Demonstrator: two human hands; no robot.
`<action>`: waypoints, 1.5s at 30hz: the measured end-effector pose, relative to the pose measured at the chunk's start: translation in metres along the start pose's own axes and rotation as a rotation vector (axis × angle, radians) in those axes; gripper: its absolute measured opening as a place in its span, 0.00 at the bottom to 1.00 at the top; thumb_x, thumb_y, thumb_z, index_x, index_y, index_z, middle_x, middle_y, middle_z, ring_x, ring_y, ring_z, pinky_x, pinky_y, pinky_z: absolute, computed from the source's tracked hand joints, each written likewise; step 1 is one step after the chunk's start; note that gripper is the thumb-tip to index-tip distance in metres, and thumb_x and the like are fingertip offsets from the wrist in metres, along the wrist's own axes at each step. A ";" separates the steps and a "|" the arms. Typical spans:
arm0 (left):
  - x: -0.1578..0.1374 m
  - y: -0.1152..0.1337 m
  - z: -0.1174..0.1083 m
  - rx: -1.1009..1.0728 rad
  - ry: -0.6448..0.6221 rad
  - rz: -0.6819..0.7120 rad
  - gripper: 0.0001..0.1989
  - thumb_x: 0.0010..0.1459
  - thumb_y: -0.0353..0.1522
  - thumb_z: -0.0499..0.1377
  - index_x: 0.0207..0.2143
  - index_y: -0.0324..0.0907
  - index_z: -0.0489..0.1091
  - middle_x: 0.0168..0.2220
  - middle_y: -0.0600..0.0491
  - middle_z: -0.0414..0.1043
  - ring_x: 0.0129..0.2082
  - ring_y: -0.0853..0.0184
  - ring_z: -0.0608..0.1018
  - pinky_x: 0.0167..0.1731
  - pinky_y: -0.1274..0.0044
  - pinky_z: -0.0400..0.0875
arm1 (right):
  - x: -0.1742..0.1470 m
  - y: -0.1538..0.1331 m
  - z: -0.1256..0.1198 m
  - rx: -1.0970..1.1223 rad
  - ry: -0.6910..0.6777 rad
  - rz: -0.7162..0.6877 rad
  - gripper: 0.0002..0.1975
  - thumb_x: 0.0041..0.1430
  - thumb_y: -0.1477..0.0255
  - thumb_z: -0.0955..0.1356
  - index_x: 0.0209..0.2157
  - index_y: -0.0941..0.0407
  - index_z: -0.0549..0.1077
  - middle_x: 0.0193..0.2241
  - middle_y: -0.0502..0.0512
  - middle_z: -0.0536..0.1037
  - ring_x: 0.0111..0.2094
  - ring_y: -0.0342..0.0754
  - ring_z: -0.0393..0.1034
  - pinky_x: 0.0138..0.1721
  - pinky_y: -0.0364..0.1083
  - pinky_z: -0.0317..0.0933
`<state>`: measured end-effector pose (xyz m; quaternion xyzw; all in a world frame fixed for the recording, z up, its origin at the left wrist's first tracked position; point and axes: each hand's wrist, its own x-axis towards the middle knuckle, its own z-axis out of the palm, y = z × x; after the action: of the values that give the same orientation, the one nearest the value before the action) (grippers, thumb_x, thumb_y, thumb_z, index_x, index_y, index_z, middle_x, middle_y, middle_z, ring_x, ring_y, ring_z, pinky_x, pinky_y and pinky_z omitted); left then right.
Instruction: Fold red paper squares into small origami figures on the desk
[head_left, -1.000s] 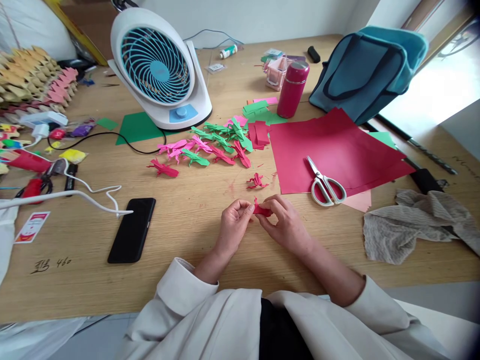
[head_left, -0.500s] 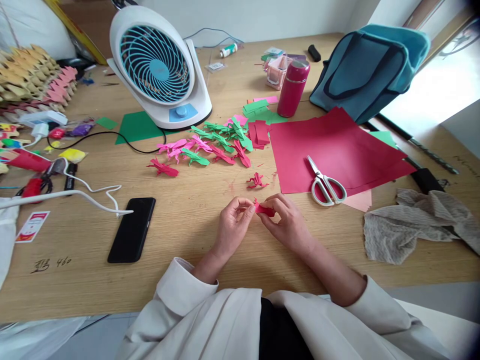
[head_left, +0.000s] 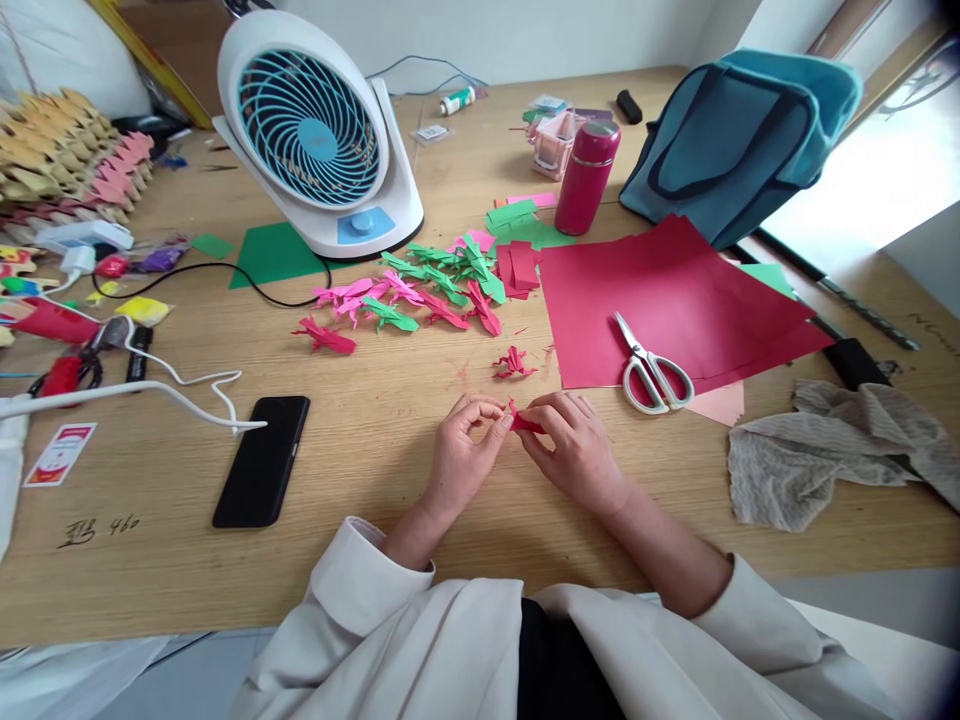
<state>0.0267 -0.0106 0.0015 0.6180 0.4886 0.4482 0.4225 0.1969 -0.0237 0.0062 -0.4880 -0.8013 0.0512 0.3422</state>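
Between my two hands is a small red folded-paper figure (head_left: 525,422), partly hidden by the fingers. My left hand (head_left: 466,452) pinches its left end between thumb and forefinger. My right hand (head_left: 577,448) grips the other end, fingers curled over it. Just beyond them on the table lies another red paper figure (head_left: 514,363) with thin legs spread. Farther back is a cluster of similar figures in green (head_left: 442,270), pink and red. One red figure (head_left: 325,335) sits at the cluster's left end.
White-handled scissors (head_left: 651,372) rest on large red paper sheets (head_left: 675,290) at the right. A magenta flask (head_left: 588,178), a blue bag (head_left: 739,145) and a fan (head_left: 319,140) stand behind. A black phone (head_left: 261,460) lies left; a crumpled cloth (head_left: 795,460) lies right.
My right hand's fingers have shifted slightly over the red paper figure, covering more of its right end. My left hand keeps its pinch almost unchanged.
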 end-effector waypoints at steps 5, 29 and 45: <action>0.000 -0.001 0.000 -0.054 -0.012 -0.037 0.08 0.61 0.34 0.60 0.29 0.41 0.71 0.38 0.51 0.73 0.43 0.65 0.76 0.47 0.75 0.67 | -0.001 -0.001 -0.001 -0.007 -0.003 -0.004 0.02 0.64 0.74 0.66 0.39 0.55 0.71 0.37 0.57 0.77 0.36 0.49 0.68 0.39 0.49 0.60; 0.002 0.010 -0.009 -0.125 -0.067 -0.070 0.19 0.67 0.43 0.50 0.38 0.43 0.76 0.39 0.49 0.78 0.42 0.61 0.77 0.46 0.71 0.69 | 0.008 0.007 0.002 1.295 -0.281 0.804 0.17 0.43 0.60 0.78 0.31 0.55 0.75 0.28 0.50 0.77 0.29 0.42 0.68 0.31 0.43 0.62; 0.001 0.013 -0.003 0.208 -0.006 0.132 0.01 0.58 0.29 0.61 0.34 0.43 0.71 0.35 0.52 0.72 0.38 0.65 0.75 0.43 0.73 0.69 | 0.005 -0.004 -0.003 0.444 -0.126 0.290 0.03 0.58 0.74 0.69 0.35 0.55 0.73 0.28 0.50 0.72 0.27 0.43 0.64 0.30 0.43 0.60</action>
<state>0.0264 -0.0120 0.0148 0.6905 0.4895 0.4203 0.3271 0.1946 -0.0226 0.0124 -0.5065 -0.7120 0.3044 0.3793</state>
